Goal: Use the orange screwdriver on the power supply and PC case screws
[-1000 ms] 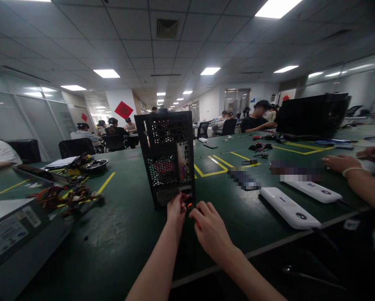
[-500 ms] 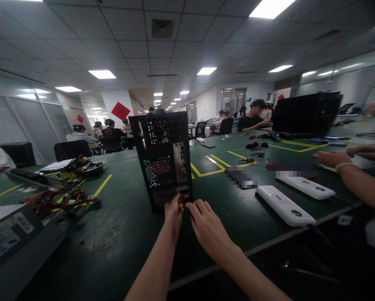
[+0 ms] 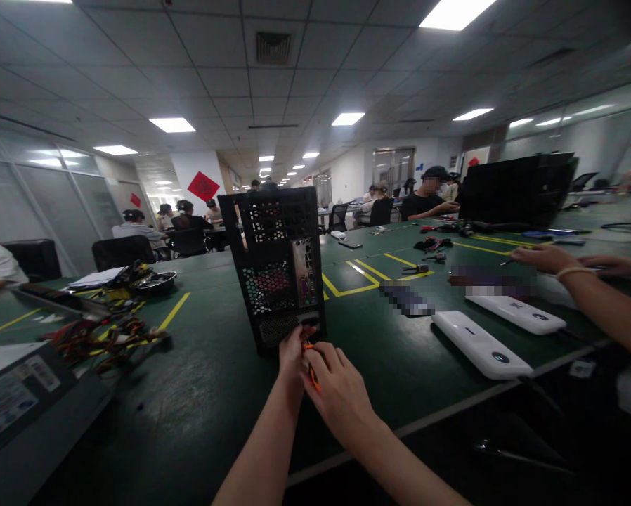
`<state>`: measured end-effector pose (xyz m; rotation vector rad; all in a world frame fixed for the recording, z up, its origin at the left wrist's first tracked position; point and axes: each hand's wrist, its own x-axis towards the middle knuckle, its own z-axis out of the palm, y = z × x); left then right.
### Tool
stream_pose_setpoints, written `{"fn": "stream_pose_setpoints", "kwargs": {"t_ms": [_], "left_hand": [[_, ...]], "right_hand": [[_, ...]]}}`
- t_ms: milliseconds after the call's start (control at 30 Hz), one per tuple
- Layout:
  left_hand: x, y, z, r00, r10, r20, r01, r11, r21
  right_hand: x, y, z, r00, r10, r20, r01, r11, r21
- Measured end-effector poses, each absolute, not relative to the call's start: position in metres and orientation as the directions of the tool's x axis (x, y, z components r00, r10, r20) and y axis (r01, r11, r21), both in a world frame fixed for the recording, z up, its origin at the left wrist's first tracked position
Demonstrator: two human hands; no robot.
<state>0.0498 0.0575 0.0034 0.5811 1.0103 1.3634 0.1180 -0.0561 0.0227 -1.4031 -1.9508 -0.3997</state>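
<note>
A black computer case (image 3: 281, 242) stands upright on the green table, its perforated rear panel and metal port plate facing me. My left hand (image 3: 294, 355) is closed at the lower edge of that panel, its fingertips up against the bottom right area; what they pinch is hidden. Just right of it, my right hand (image 3: 339, 386) is curled round a tool with an orange-and-black handle (image 3: 313, 378). Only a strip of the handle shows between the two hands, and its tip cannot be seen.
Tangled cables (image 3: 109, 341) and a grey metal unit (image 3: 15, 393) lie to the left. On the right are two white power banks (image 3: 481, 344), a blurred phone (image 3: 407, 299) and a black monitor (image 3: 516, 190). A co-worker's hands (image 3: 547, 260) work at far right.
My right hand has moved slightly left and down, closer to my left hand, and the orange handle now shows. The co-worker's hand has shifted left. The case leans a touch differently in view.
</note>
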Motion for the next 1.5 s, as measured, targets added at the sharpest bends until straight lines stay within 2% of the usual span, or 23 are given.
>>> {"fn": "stream_pose_setpoints", "kwargs": {"t_ms": [100, 233, 333, 400, 500, 567, 733, 800, 1000, 1200, 1367, 1500], "left_hand": [[0.05, 0.058, 0.002, -0.098, 0.957, -0.274, -0.524, 0.185, 0.831], [0.051, 0.055, 0.002, -0.108, 0.962, -0.249, -0.54, 0.154, 0.828], [0.052, 0.052, 0.005, -0.111, 0.961, -0.254, -0.535, 0.157, 0.83], [0.052, 0.051, 0.008, -0.11, 0.956, -0.272, -0.537, 0.173, 0.826], [0.053, 0.051, 0.01, -0.101, 0.952, -0.289, -0.541, 0.192, 0.819], [0.053, 0.052, 0.009, -0.102, 0.952, -0.287, -0.545, 0.188, 0.817], [0.053, 0.053, 0.005, -0.082, 0.961, -0.264, -0.579, 0.17, 0.797], [0.052, 0.054, 0.004, -0.079, 0.962, -0.26, -0.586, 0.166, 0.793], [0.053, 0.057, 0.002, -0.07, 0.963, -0.261, -0.564, 0.178, 0.806], [0.054, 0.056, 0.003, -0.124, 0.964, -0.236, -0.539, 0.135, 0.831], [0.053, 0.056, 0.003, -0.089, 0.97, -0.227, -0.556, 0.141, 0.819], [0.053, 0.058, 0.0, -0.079, 0.971, -0.225, -0.551, 0.146, 0.821]], "right_hand": [[0.119, -0.054, 0.023, -0.123, 0.744, 0.657, 0.937, 0.304, -0.17], [0.124, -0.052, 0.022, -0.228, 0.729, 0.645, 0.939, 0.341, -0.054], [0.127, -0.053, 0.023, -0.268, 0.739, 0.618, 0.937, 0.35, -0.012], [0.129, -0.055, 0.025, -0.251, 0.756, 0.605, 0.938, 0.344, -0.04], [0.131, -0.055, 0.028, -0.146, 0.801, 0.58, 0.939, 0.297, -0.174], [0.131, -0.055, 0.029, -0.094, 0.81, 0.579, 0.938, 0.267, -0.221], [0.132, -0.054, 0.028, -0.237, 0.719, 0.653, 0.937, 0.347, -0.042], [0.132, -0.054, 0.029, -0.259, 0.71, 0.655, 0.93, 0.366, -0.029], [0.131, -0.053, 0.03, -0.1, 0.778, 0.62, 0.935, 0.286, -0.208], [0.136, -0.055, 0.031, -0.267, 0.727, 0.632, 0.935, 0.356, -0.014], [0.14, -0.055, 0.032, -0.21, 0.724, 0.657, 0.948, 0.314, -0.043], [0.134, -0.052, 0.031, -0.116, 0.74, 0.662, 0.943, 0.291, -0.16]]}}
